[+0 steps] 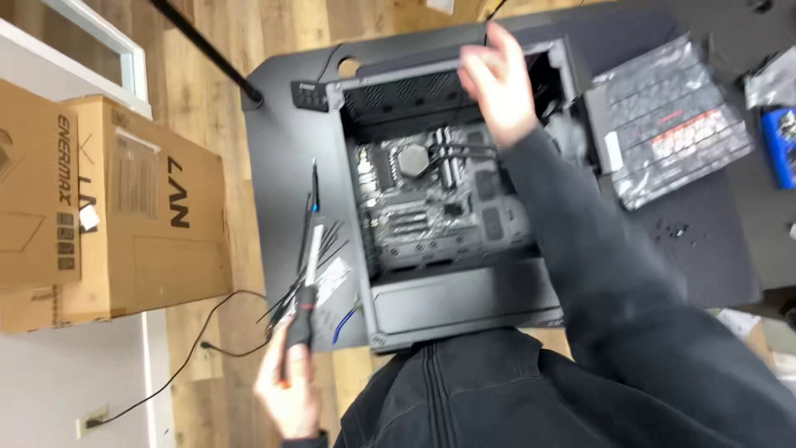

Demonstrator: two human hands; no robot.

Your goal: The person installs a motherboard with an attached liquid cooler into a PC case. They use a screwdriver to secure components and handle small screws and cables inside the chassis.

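Note:
An open black computer case (464, 309) lies on its side on the black table (282, 158), with the motherboard (414, 199) and a round cooler block showing inside. My right hand (497, 83) reaches over the case's far top edge, fingers curled near the rim; whether it grips anything is unclear. My left hand (288, 386) is low at the table's near left corner, closed around the black handle of a screwdriver (305, 290) whose pale shaft points away from me over a bundle of black cable ties (319, 249).
A large cardboard box (108, 207) stands on the wood floor at left. Silvery plastic bags (672, 124) and a blue item (779, 145) lie on the table at right. Small screws (676, 230) sit near the bags. A black cable (191, 348) trails across the floor.

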